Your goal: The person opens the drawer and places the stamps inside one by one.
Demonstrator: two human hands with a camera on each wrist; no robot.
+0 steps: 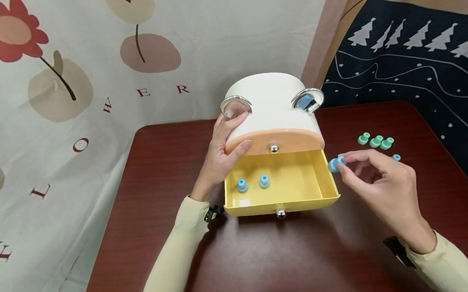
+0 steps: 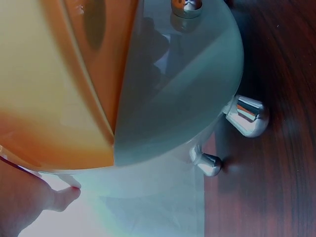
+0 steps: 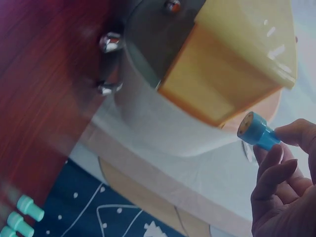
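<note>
My right hand pinches a small blue stepped peg between thumb and fingertips, just outside the right wall of a pulled-out yellow drawer. In the right wrist view the blue peg's wide round end faces away from the fingers. Two more blue pegs, one at the left and one near the middle, stand inside the drawer. With fingers spread, my left hand rests on the left side of a white rounded toy cabinet, its thumb lying across the orange upper drawer front.
Three green pegs stand on the dark red table to the right. Another blue peg shows partly behind my right hand. Two silver rings stick up from the cabinet's top. A printed cloth hangs behind the table.
</note>
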